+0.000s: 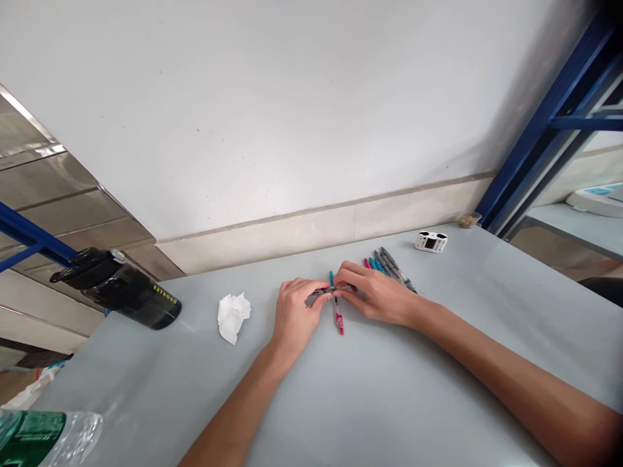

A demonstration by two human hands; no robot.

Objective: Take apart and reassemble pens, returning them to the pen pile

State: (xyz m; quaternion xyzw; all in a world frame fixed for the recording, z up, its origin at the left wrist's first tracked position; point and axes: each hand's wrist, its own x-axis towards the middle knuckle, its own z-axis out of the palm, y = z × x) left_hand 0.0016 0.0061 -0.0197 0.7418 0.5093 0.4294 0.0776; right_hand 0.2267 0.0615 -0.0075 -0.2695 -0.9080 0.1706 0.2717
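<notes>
Head view: left hand (298, 310) and right hand (374, 295) pinch a grey pen (323, 292) between them; slack grip could drop it onto the pink-ended pen (339, 322) beneath both.

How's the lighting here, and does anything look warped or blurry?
Head view: soft light, faint glare on the grey table, shadow on the white wall by the blue frame; wide-angle stretch seems to tilt the black bottle; the held dark pen looks soft.

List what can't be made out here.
In the head view:
Dark pen, full length: partly covered by left hand and right hand.
Green-and-clear bottle, remainder: cut off by left and bottom edges.
White device, screen: too small to read.
Tub, contents: too small to identify.
</notes>
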